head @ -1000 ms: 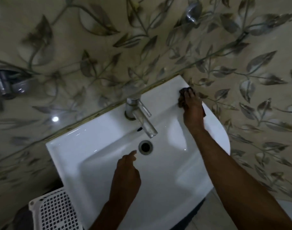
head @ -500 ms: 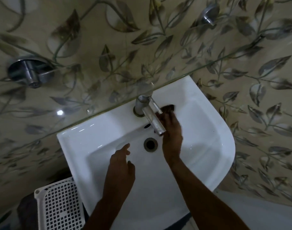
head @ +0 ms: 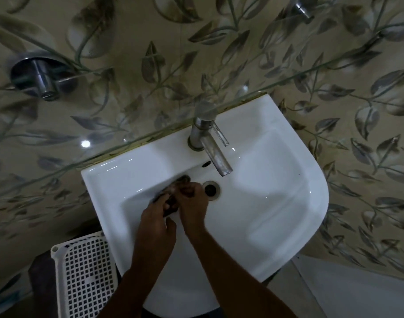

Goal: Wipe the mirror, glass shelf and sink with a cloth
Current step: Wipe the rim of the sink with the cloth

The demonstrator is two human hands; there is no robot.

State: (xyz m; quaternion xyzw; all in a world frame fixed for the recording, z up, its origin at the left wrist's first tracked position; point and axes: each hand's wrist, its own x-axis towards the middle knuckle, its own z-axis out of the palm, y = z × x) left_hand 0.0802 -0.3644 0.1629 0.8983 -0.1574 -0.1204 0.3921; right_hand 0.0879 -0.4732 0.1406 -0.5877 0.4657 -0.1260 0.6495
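Sink stage, by the look of it. Both hands low inside the white ceramic wall-hung sink (head: 276, 203), just left of the round metal drain (head: 211, 190) and below the chrome tap with its long spout (head: 210, 148). Dark, crumpled cloth (head: 173, 191) bunched between the hands, lying against the rear-left slope of the bowl.

Right hand (head: 191, 203): fingers curled down over the cloth, gripping it. Left hand (head: 156, 218): fingers bent in toward the same bundle, apparently pinching its near edge, though motion blur and dim light leave the exact hold uncertain.

Progress, as a judgement only: wiping now at the inner bowl, near the drain. Rim and ledge around the tap base bright and free of visible marks; bowl likewise glossy with small highlights, so hard to tell wiped from unwiped. Front and right parts of the bowl probably left to do, with the cloth nowhere near them.

Clear glass shelf (head: 288, 81) running aslant above the tap, on round chrome brackets (head: 41, 76); no obvious smears on it, but transparent glass over the leaf-patterned wall tiles (head: 150, 53) gives little to go on. Mirror out of view, so no telling its state.

White perforated plastic basket (head: 81, 276) below the sink's left front corner, apart from the work.
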